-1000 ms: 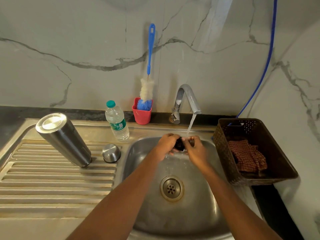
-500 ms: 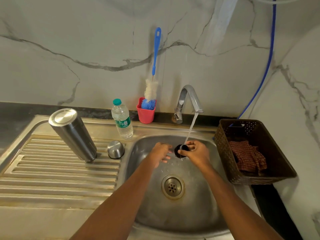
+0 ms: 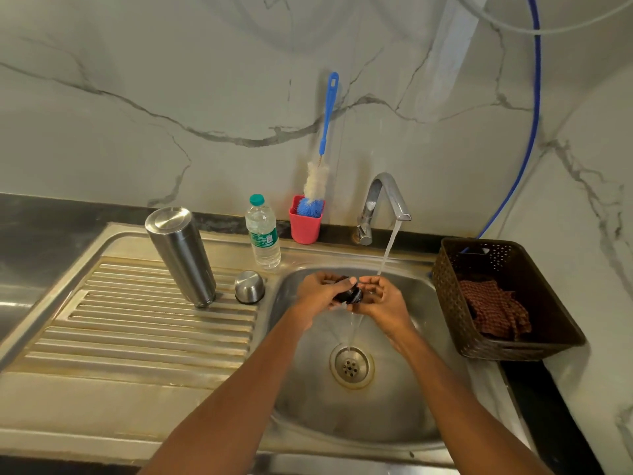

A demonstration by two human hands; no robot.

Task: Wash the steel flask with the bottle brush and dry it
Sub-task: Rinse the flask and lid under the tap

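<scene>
Head camera, over a scuffed stainless sink [image 3: 387, 419]. The left hand [image 3: 320, 291] curls its fingers round a small black round stopper [image 3: 350, 293], which is half buried in the grip. The right hand [image 3: 385, 298] is cupped just beside it under the tap's [image 3: 387, 197] thin stream, and I cannot tell whether it grips anything. The brushed steel flask [image 3: 181, 255], a smooth cylinder, stands on end on the ribbed drainboard [image 3: 137, 330], with a domed steel cap [image 3: 250, 286] just beside it. The bottle brush [image 3: 317, 180], with fluffy white and blue bristles, stands in a red cup [image 3: 305, 228]. A checked cloth [image 3: 493, 310] lies crumpled in a woven brown basket [image 3: 513, 347].
</scene>
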